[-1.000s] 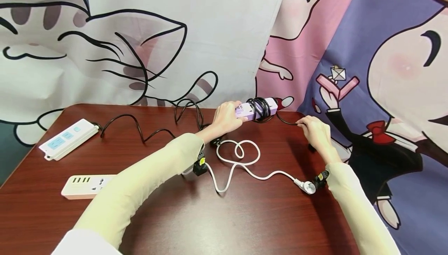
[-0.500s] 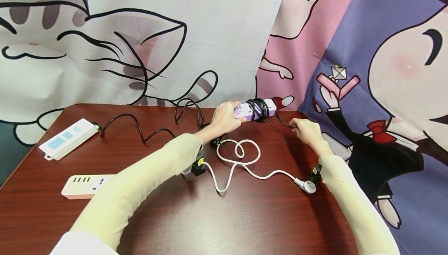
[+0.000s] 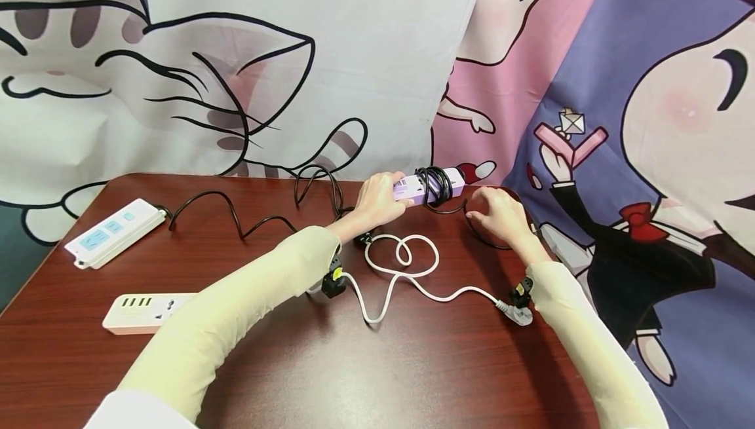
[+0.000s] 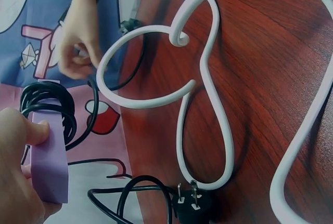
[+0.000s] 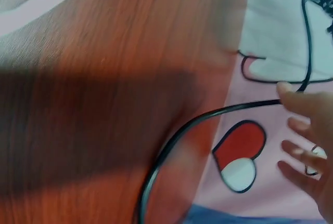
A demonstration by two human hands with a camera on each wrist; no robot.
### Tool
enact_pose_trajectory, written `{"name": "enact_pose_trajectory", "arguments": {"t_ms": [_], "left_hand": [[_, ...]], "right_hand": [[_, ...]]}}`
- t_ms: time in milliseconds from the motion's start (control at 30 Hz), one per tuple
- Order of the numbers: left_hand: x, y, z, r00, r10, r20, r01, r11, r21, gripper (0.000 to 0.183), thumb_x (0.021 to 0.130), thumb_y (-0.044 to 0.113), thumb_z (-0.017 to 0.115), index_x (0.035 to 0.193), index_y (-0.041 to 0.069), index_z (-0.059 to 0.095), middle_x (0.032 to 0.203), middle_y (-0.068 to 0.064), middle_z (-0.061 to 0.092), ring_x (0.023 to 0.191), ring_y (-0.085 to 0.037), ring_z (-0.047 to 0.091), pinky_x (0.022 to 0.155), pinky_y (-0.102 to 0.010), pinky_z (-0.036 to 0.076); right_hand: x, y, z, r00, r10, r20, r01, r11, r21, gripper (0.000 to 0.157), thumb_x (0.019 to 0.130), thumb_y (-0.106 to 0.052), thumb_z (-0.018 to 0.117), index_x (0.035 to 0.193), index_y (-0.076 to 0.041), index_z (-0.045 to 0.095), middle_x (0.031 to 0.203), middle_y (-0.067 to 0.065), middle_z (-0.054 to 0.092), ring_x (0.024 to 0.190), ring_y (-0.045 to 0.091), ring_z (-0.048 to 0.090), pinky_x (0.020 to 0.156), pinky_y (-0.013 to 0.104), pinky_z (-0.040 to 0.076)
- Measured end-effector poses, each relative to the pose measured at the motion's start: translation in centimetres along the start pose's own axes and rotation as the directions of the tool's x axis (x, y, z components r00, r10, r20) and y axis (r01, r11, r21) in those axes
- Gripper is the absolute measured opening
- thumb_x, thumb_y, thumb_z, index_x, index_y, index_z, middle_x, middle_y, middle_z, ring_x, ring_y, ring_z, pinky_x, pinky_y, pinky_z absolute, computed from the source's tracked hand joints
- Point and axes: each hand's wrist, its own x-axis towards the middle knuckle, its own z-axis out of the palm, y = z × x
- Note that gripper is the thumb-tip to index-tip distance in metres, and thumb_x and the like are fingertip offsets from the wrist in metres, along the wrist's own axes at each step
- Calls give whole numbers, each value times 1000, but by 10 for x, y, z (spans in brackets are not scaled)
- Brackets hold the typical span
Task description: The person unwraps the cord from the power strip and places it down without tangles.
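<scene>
My left hand (image 3: 377,201) grips one end of a purple power strip (image 3: 407,190), raised near the table's back edge. Black cord (image 3: 435,185) is wound in several turns around the strip's other end. In the left wrist view, the thumb presses the strip's purple side (image 4: 49,167). To the right, my right hand (image 3: 501,216) is beside the cord's loose stretch, thumb and fingers apart. The right wrist view has the fingers spread, with the loose cord (image 5: 208,114) running by the thumb. A dark plug (image 4: 130,25) shows behind the right hand in the left wrist view.
A white cord (image 3: 392,275) loops across the table (image 3: 377,376), ending in a white plug (image 3: 516,313). Two white power strips lie at left, one with blue sockets (image 3: 115,232), one with USB ports (image 3: 144,313). A black plug (image 4: 193,206) rests mid-table. Printed cloth hangs behind.
My right hand has moved left toward the purple power strip, and its pinch on the cord has loosened. The cord's loose stretch now hangs in a curve. My left hand stays nearly still.
</scene>
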Motion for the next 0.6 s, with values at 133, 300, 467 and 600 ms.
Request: {"name": "enact_pose_trajectory", "arguments": {"t_ms": [133, 300, 467, 600], "left_hand": [[0, -1, 1, 1000, -2, -7, 2, 1000, -11, 55, 79, 29, 73, 128, 7, 61, 120, -12, 67, 105, -28, 62, 85, -40, 48], [1, -4, 4, 1000, 5, -24, -6, 1000, -21, 53, 78, 30, 72, 126, 9, 62, 117, -11, 68, 102, -27, 62, 83, -38, 47], [-2, 1, 0, 1000, 0, -7, 0, 1000, -31, 55, 79, 28, 73, 128, 6, 60, 119, -14, 67, 104, -29, 62, 85, -41, 47], [-1, 0, 1, 1000, 4, 3, -4, 1000, -15, 56, 79, 29, 74, 128, 6, 60, 119, -12, 67, 104, -27, 62, 85, -40, 47]], "right_hand": [[3, -17, 0, 986, -147, -73, 153, 985, 79, 34, 76, -26, 80, 102, -9, 68, 104, 10, 65, 104, 28, 55, 84, 47, 46], [5, -32, 7, 949, -305, -78, 312, 946, 90, 24, 79, -23, 77, 99, -11, 72, 98, 7, 67, 99, 24, 55, 84, 42, 45], [6, -38, 15, 925, -376, -50, 379, 922, 79, 19, 82, -17, 74, 99, -11, 73, 96, 7, 70, 95, 25, 60, 85, 41, 46], [6, -37, 17, 926, -370, -76, 376, 922, 88, 15, 81, -13, 74, 95, -9, 75, 92, 7, 72, 88, 24, 62, 80, 40, 47]]}}
